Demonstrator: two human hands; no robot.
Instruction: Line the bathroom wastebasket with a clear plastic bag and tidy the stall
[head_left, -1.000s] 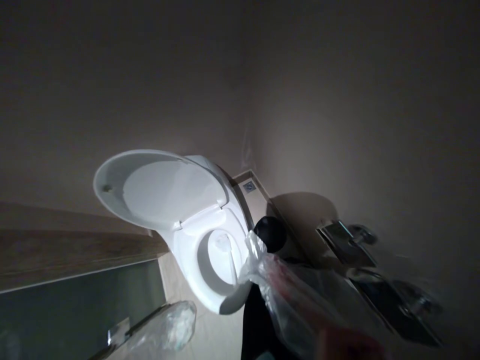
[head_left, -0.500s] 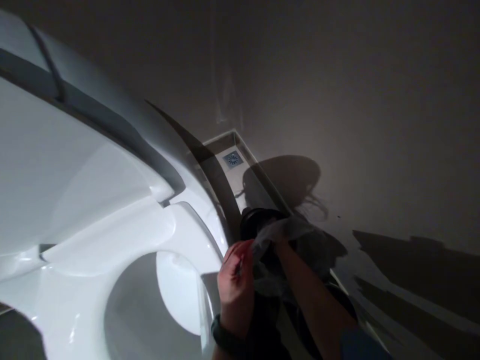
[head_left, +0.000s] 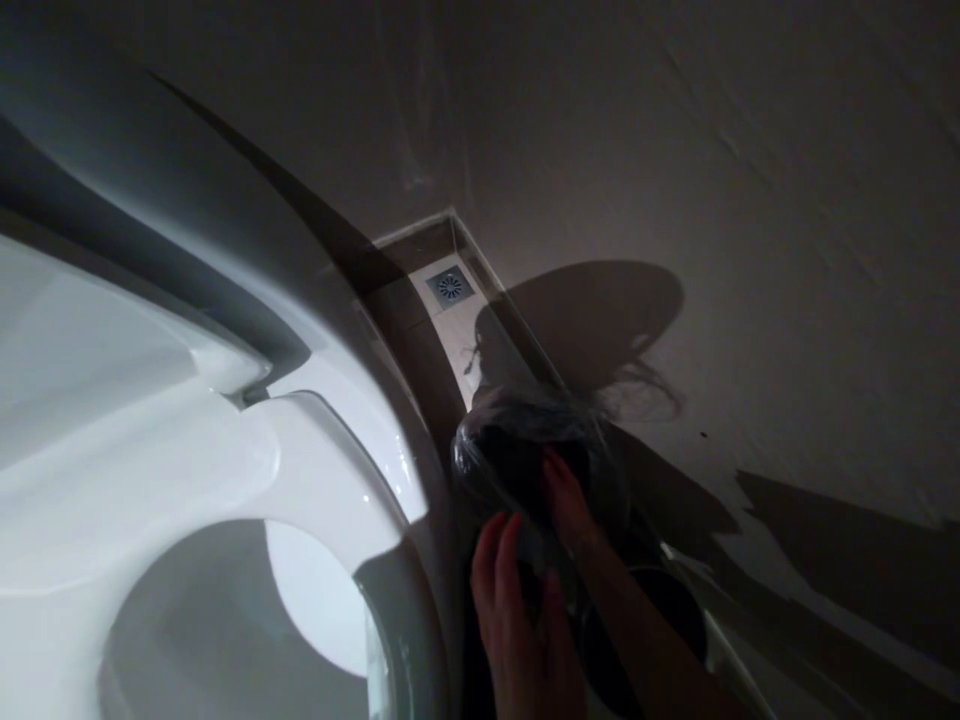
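The left hand (head_left: 517, 620) lies flat, fingers loosely spread, against the near side of a small dark bin (head_left: 525, 460) that stands on the floor just right of the toilet (head_left: 247, 470). The right hand (head_left: 570, 500) reaches over from the right with its fingers bent onto the clear bag (head_left: 487, 440) stretched across the bin's mouth; it looks to be pressing or pinching the film, though in this dim light I cannot tell how firm the hold is.

The film looks thin and taut over the rim, so a hard tug or a fingernail could tear it, and an uneven pull could let one side slip off into the bin. The bin seems light and sits in a tight gap; a push from the left hand could tip it toward the wall or wedge it against the toilet's side.

The floor is tiled, with a small square drain (head_left: 450, 286) far back in the corner. Plain walls (head_left: 750, 200) close in on the far and right sides, crossed by the person's shadow. The toilet's seat is down and its lid is up, on the left. Lighting is low and comes from behind.
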